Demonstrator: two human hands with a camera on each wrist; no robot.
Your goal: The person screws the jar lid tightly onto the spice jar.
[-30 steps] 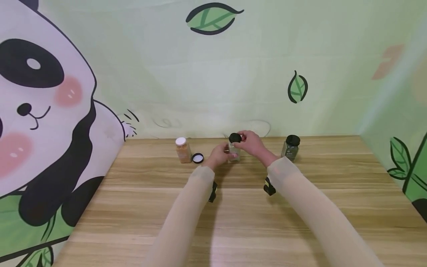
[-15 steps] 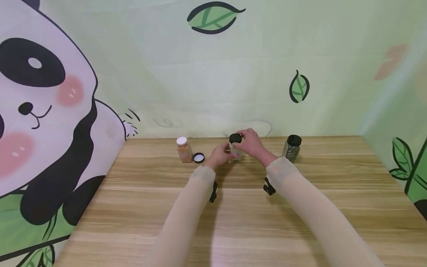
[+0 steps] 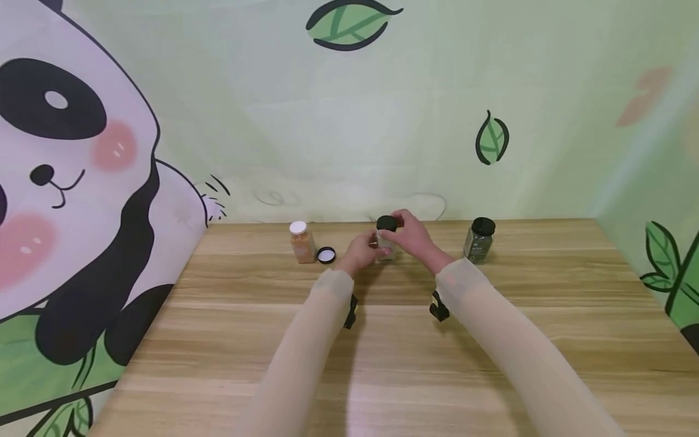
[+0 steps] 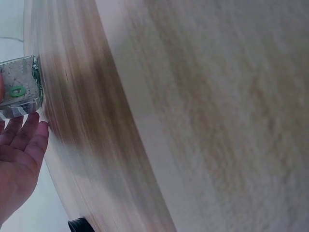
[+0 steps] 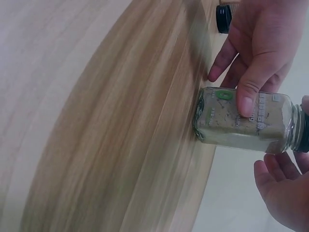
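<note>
A clear glass jar [image 5: 227,113] with pale contents and a printed label stands upright at the back of the wooden table. My left hand [image 3: 360,252] holds its body, the thumb lying across the label in the right wrist view. At the top of the jar, my right hand [image 3: 413,235] pinches the black lid [image 3: 386,223] between thumb and fingers. A threaded glass neck [image 5: 295,128] shows just below that lid. In the left wrist view the jar [image 4: 21,82] is partly cut off by the frame, with curved fingers beneath it.
Left of the hands stands a jar [image 3: 303,247] of orange-pink grains with a white top. Beside it a loose black lid [image 3: 326,255] lies with its white inside up. To the right is a dark-filled jar [image 3: 477,247] with a black lid. A printed backdrop [image 3: 349,133] rises behind.
The head view has shifted slightly. Both hands stay at the same jar, with hardly any visible movement of the fingers on the lid.
</note>
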